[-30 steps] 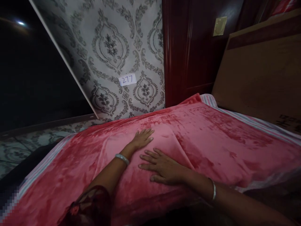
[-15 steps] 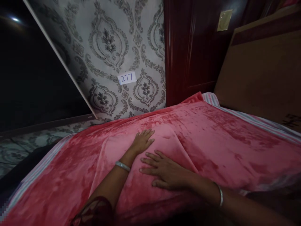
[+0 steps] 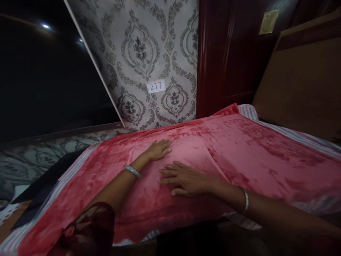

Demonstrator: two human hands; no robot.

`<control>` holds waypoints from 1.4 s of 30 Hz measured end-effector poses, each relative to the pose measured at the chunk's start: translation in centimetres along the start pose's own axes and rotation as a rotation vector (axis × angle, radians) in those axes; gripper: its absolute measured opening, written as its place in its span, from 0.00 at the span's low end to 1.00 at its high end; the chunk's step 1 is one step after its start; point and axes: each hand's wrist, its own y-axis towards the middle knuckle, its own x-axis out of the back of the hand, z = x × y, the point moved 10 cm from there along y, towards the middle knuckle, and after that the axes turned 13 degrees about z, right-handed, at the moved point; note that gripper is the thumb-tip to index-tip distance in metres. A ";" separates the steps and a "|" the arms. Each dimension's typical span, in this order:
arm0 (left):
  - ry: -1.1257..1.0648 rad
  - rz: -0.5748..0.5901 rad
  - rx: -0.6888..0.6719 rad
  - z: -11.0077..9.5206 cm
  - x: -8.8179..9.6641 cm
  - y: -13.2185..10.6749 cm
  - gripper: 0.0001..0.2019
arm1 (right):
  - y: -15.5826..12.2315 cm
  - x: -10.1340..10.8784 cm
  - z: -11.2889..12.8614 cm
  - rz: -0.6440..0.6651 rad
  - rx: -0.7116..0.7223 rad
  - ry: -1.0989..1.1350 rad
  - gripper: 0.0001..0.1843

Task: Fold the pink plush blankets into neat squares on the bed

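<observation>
Red-and-pink plush blanket (image 3: 229,149) is lying across the lower half of the frame, looking mostly spread to us, with a crease line (image 3: 217,161) right of centre remaining.
We are resting our left hand (image 3: 158,150), fingers close together, and our right hand (image 3: 188,179), fingers spread, at centre. Since the earlier frame, the white paper card marked 277 (image 3: 156,86) is appearing farther right, and both hands are sitting farther left on the plush.

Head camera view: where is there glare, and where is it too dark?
Head view: small bright reflections on the black panel, streaks of shine on the dark red panelling; same head view: deep shadow below the near edge of the pink cloth, yet the "277" label is readable.
</observation>
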 end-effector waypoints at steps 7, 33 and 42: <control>0.029 -0.054 0.161 4.1 -3.1 -1.0 0.31 | 3.0 -2.6 1.0 -0.022 0.069 -0.051 0.32; -0.077 -0.198 0.578 10.4 -3.7 -8.3 0.34 | -5.2 5.3 -14.8 -0.356 -0.866 -0.073 0.31; -0.159 -0.290 0.542 9.9 -5.5 -9.1 0.32 | -6.7 1.0 -18.1 -0.356 -0.904 0.020 0.32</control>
